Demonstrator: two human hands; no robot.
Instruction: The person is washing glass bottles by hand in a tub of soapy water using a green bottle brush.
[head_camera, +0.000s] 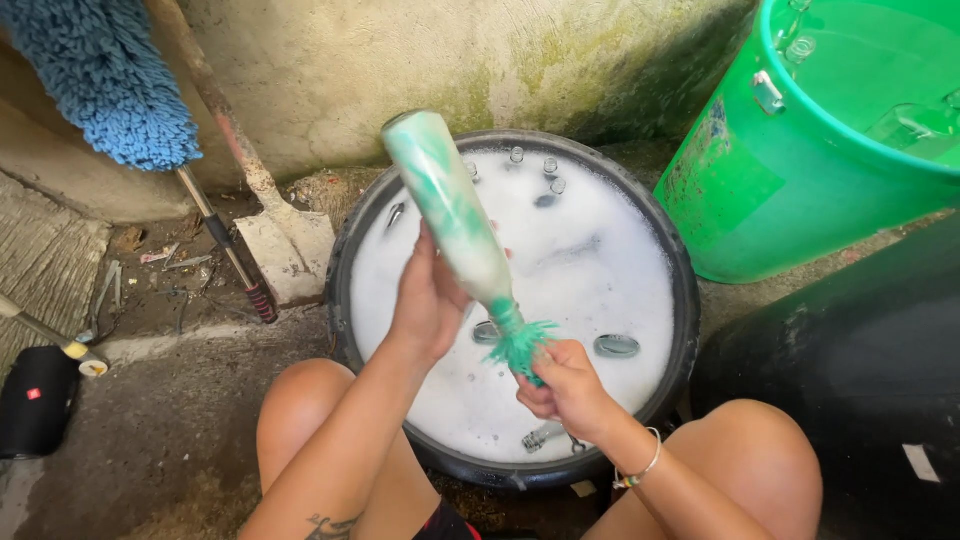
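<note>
My left hand grips a soapy glass bottle around its lower body, tilted bottom-up toward the wall. A green bottle brush is pushed into the bottle's neck, its bristles showing at the mouth and through the glass. My right hand holds the brush handle just below the mouth. Both hands hover over a round black tub full of white foam, where several bottle necks poke out of the suds.
A large green bucket of water with bottles inside stands at the right. A shovel and a blue mop lean on the mossy wall at left. A black speaker lies on the ground. My knees flank the tub.
</note>
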